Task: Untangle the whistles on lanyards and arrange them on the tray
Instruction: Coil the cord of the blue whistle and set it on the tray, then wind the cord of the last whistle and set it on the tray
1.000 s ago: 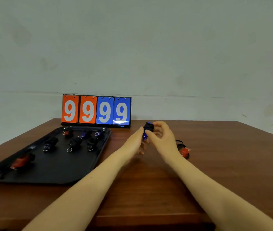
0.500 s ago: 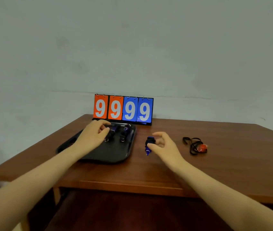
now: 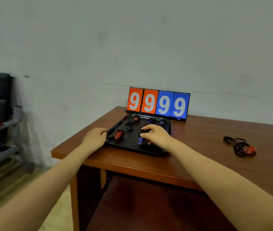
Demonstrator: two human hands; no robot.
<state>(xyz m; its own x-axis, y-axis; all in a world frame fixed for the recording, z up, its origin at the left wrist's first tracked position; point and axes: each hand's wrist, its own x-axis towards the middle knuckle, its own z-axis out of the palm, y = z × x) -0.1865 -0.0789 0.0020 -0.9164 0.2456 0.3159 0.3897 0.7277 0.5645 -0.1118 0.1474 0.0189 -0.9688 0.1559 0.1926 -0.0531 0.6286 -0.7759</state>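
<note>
The black tray (image 3: 150, 151) sits at the table's (image 3: 215, 157) ten o'clock corner, in front of the scoreboard (image 3: 158, 104); it looks stiff and light enough to slide, so steadying its rim makes sense. The left hand (image 3: 94, 138) rests at the tray's nine o'clock edge, fingers curled at the rim — whether they actually clamp it cannot be told. The right hand (image 3: 155, 134) is over the tray's middle, fingers curled down around the dark bundle of a blue whistle (image 3: 140, 140), pinching its wound cord. These whistles are likely small, hard, light plastic; the cords are soft and snag easily, so the body is the surer hold. At three o'clock, well apart, a red whistle with loose lanyard (image 3: 239, 147) lies untidied on the table.
</note>
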